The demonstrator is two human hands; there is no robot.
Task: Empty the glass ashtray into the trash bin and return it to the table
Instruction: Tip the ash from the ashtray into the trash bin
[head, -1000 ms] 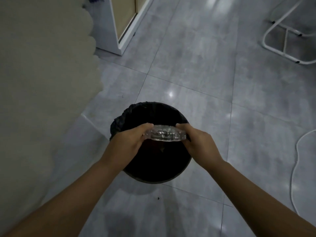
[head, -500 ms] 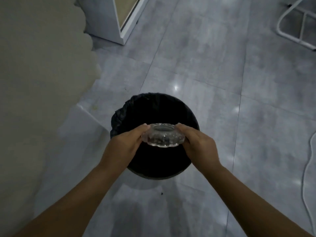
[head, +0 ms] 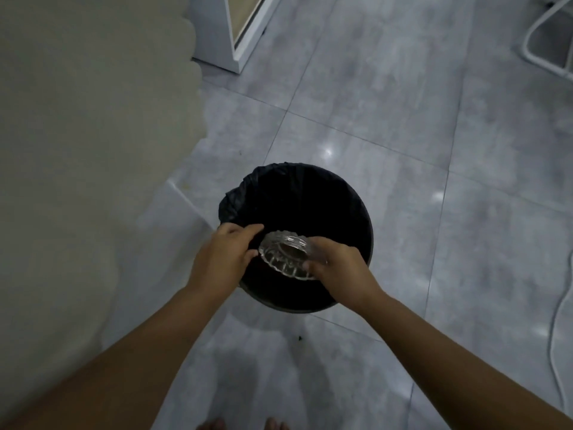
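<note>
Both hands, the left hand (head: 224,252) and right hand (head: 336,266), have now tipped the gripped ashtray (head: 286,254) right over above the bin (head: 356,200); emptying looks nearly done.

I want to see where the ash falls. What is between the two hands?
In the head view, the glass ashtray sits between the left hand and right hand, tilted over the open black trash bin. Both hands touch its rim.

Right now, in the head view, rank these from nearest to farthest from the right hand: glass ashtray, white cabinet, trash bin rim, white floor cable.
1. Glass ashtray: gripped by the right hand.
2. Trash bin rim: just beyond the knuckles.
3. White floor cable: far right, on the tiles.
4. White cabinet: top, left of centre.
</note>
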